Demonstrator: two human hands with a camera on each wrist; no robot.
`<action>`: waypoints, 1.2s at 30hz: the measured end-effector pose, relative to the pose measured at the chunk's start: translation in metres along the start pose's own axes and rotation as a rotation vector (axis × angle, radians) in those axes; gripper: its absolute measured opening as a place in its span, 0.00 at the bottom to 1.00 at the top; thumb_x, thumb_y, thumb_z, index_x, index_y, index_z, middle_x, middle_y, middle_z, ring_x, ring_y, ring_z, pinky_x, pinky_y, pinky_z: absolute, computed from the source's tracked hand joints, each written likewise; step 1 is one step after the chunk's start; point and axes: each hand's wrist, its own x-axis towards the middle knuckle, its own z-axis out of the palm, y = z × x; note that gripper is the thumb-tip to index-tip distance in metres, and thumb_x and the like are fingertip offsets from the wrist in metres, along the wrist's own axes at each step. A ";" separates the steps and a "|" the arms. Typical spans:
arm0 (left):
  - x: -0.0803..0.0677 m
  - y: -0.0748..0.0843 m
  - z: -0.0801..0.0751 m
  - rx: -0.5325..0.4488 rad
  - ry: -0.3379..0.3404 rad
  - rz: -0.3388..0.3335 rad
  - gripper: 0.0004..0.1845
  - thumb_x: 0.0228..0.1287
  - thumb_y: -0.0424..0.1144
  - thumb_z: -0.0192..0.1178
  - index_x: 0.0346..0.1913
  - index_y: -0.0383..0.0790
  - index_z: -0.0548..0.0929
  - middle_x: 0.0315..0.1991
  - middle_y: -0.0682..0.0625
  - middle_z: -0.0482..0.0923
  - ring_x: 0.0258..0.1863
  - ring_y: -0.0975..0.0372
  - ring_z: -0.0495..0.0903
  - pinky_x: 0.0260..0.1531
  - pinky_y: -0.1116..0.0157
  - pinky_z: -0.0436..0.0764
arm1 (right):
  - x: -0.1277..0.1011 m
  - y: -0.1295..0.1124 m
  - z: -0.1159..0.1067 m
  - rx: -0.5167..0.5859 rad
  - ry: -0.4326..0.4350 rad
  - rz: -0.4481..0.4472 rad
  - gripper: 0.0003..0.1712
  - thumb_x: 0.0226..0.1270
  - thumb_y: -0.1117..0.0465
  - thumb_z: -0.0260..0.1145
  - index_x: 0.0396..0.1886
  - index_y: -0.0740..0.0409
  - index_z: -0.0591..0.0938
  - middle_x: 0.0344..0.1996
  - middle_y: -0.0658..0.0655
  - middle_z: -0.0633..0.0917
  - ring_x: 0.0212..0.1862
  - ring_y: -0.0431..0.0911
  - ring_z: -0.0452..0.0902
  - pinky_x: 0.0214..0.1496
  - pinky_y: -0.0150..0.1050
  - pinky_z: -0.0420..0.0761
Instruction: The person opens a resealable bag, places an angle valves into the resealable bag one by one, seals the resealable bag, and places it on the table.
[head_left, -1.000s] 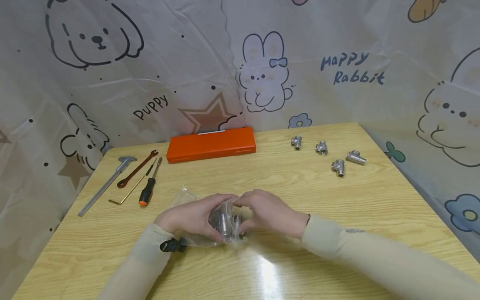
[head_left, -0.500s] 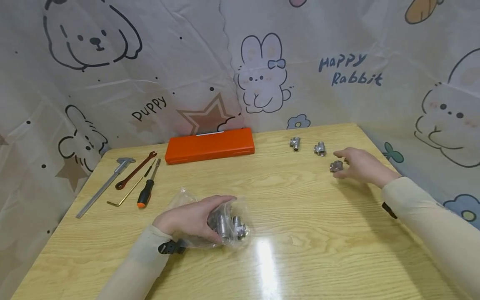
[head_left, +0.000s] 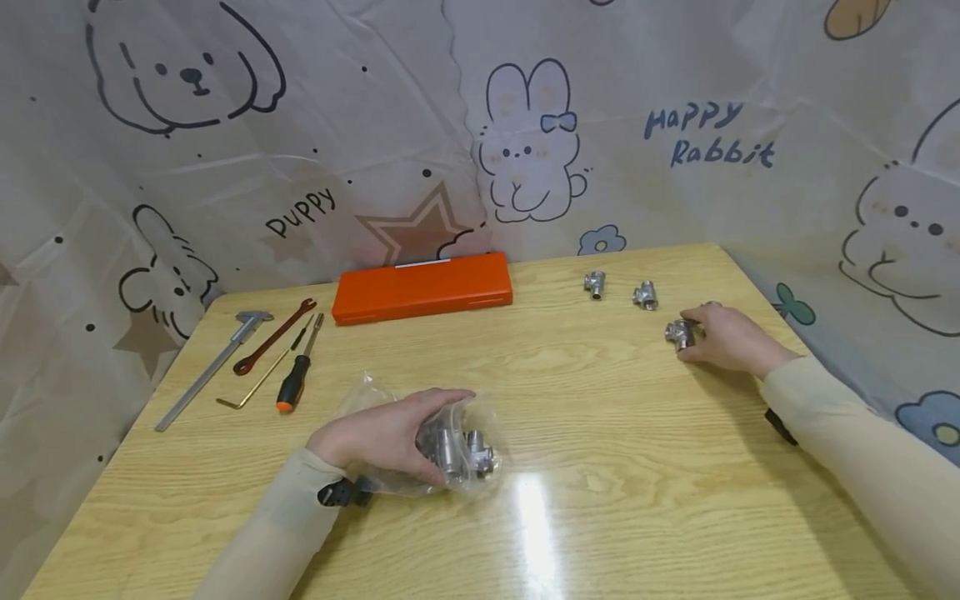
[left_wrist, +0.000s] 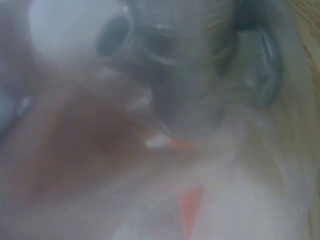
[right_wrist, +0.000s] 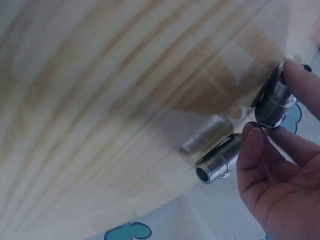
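- Wood-grain table [head_left: 615,467]: left hand [head_left: 393,433] grips a plastic bag [head_left: 363,400]; slackening could spill metal fittings [head_left: 479,455].
- At the bag's two o'clock, right hand [head_left: 727,337] pinches a pipe tee [head_left: 678,333]; shallow grip could slip.

Behind the wooden table [head_left: 600,517] hangs a pale cloth [head_left: 397,100] with printed animals, and light reflects on the tabletop.

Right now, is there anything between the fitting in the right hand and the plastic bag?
Nothing visible: in the head view, only tabletop lies between the fitting, pinched by the right hand, and the plastic bag the left hand holds.
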 end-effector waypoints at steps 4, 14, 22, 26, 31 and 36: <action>0.001 0.000 0.001 0.002 0.001 0.001 0.57 0.46 0.53 0.79 0.78 0.59 0.55 0.75 0.55 0.56 0.71 0.60 0.58 0.68 0.54 0.62 | -0.004 -0.002 -0.001 0.018 0.016 0.015 0.40 0.56 0.57 0.77 0.58 0.82 0.73 0.52 0.78 0.78 0.54 0.71 0.73 0.58 0.64 0.70; 0.001 0.001 0.002 0.007 0.011 -0.003 0.57 0.46 0.53 0.79 0.78 0.58 0.56 0.74 0.55 0.57 0.71 0.60 0.59 0.67 0.53 0.63 | -0.028 -0.077 -0.001 0.189 0.074 -0.083 0.20 0.61 0.61 0.73 0.50 0.66 0.84 0.43 0.61 0.85 0.43 0.54 0.79 0.44 0.51 0.79; 0.002 0.001 0.003 -0.001 0.006 0.000 0.57 0.46 0.54 0.79 0.78 0.58 0.56 0.74 0.54 0.57 0.70 0.59 0.59 0.67 0.53 0.63 | -0.018 -0.103 0.021 0.106 -0.037 -0.185 0.42 0.55 0.54 0.78 0.67 0.66 0.73 0.61 0.71 0.75 0.62 0.67 0.69 0.64 0.62 0.67; 0.003 0.004 0.002 -0.012 0.003 -0.006 0.57 0.46 0.53 0.79 0.78 0.58 0.56 0.74 0.53 0.58 0.70 0.59 0.60 0.67 0.53 0.63 | -0.012 -0.111 0.025 0.111 -0.051 -0.184 0.41 0.57 0.52 0.77 0.66 0.65 0.74 0.59 0.70 0.77 0.61 0.65 0.71 0.63 0.61 0.69; 0.003 0.002 0.001 0.003 0.008 -0.005 0.58 0.45 0.53 0.79 0.78 0.58 0.56 0.74 0.53 0.58 0.70 0.59 0.60 0.67 0.53 0.63 | -0.004 -0.133 0.020 0.038 -0.020 -0.047 0.31 0.62 0.40 0.69 0.39 0.68 0.84 0.32 0.60 0.85 0.35 0.52 0.80 0.39 0.48 0.81; 0.003 -0.002 0.003 -0.007 0.006 0.001 0.58 0.45 0.52 0.80 0.78 0.57 0.55 0.74 0.53 0.58 0.70 0.59 0.60 0.67 0.53 0.62 | 0.011 -0.150 0.027 -0.056 -0.075 0.045 0.32 0.60 0.33 0.68 0.16 0.55 0.73 0.15 0.51 0.71 0.20 0.45 0.65 0.21 0.39 0.69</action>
